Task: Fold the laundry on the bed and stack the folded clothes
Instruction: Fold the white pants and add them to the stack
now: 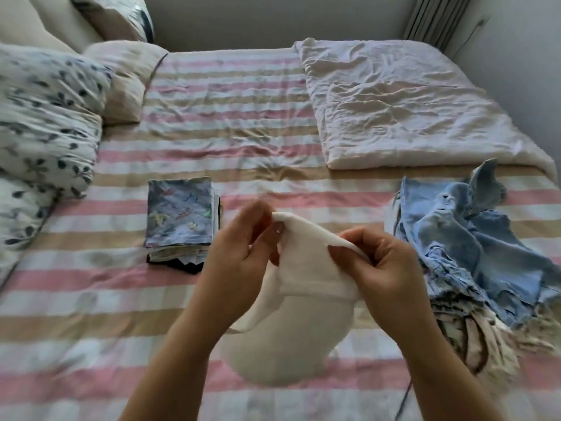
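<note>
I hold a white garment (299,302) up over the striped bed (91,299). My left hand (243,253) pinches its top edge at the left, and my right hand (385,268) pinches the same edge at the right. The cloth hangs down loosely between my forearms. A stack of folded clothes (180,221), topped by a blue patterned piece, lies on the bed to the left of my hands. A pile of unfolded laundry (461,256), mostly blue with beige pieces beneath, lies to the right.
A folded white duvet (400,104) covers the far right of the bed. Leaf-patterned pillows (45,117) and a beige pillow (127,77) sit at the left. A wall runs behind the bed, and a radiator (437,19) stands at the far right.
</note>
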